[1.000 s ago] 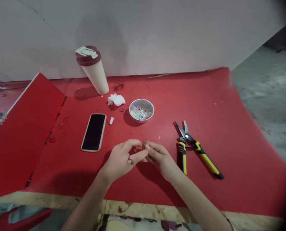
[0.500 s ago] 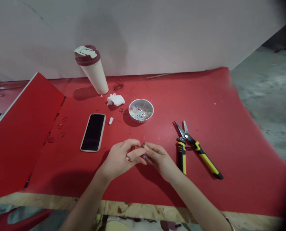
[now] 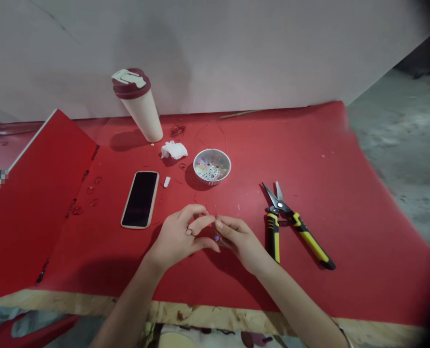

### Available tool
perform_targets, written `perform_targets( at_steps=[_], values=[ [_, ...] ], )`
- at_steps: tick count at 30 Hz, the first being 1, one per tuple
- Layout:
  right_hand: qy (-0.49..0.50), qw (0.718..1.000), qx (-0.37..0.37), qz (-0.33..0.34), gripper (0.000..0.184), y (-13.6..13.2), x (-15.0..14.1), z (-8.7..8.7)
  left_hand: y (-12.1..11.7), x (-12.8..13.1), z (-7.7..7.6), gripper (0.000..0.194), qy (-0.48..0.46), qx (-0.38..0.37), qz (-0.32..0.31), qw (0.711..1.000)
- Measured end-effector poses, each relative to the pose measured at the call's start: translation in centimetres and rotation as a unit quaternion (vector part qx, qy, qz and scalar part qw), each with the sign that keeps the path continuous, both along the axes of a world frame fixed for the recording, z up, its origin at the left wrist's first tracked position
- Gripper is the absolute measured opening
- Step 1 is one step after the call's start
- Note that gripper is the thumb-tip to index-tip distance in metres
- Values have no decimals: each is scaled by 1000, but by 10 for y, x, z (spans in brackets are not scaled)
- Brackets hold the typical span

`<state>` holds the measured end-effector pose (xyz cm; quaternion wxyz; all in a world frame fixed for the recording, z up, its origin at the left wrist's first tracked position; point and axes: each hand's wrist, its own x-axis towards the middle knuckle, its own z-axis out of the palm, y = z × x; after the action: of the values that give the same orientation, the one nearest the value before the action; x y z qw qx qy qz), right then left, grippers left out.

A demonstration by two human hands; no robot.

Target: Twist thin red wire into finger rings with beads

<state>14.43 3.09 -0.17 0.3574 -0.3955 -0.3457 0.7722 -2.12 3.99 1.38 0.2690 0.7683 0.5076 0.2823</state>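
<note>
Watching from the side of the table, I can see two bare hands held close together over a red mat (image 3: 309, 159). The right hand (image 3: 240, 239) has its thumb and fingers pressed together in a pinch, with a tiny purple bead (image 3: 217, 237) right at the fingertips, in the small gap between the two hands and just above the mat. It seems to sit on a thin wire, but that's hard to make out from here. The left hand (image 3: 179, 233) is curled, its fingertips just beside the right hand, and I can't tell if it's gripping anything. Straight ahead is a small perforated metal bowl (image 3: 212, 151) full of mixed beads. A phone (image 3: 140, 199) lies face up left of the hands, and yellow-and-black snips (image 3: 273, 237) lie with their blades open just to the right.
</note>
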Motion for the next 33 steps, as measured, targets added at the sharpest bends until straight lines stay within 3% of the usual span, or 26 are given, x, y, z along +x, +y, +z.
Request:
perform_targets(
  at_steps=[3,6,8,18,25,33],
  values=[
    [0,1000,13,-6,41,0,0,-1,1,0,-1,35,32,146,-4,989],
    [0,1000,19,-7,40,0,0,-1,3,0,-3,29,74,309,-11,948],
    [-1,1000,22,-7,39,0,-1,-2,5,0,-4,27,83,355,-23,931],
    [-9,999,32,-11,40,-2,-1,-1,2,1,0,19,68,280,-31,957],
    [-9,999,33,-23,38,-2,-2,0,1,3,2,16,70,312,-13,948],
    [-75,986,103,-104,40,-8,-7,-4,-5,8,1,16,77,332,10,940]
  ],
)
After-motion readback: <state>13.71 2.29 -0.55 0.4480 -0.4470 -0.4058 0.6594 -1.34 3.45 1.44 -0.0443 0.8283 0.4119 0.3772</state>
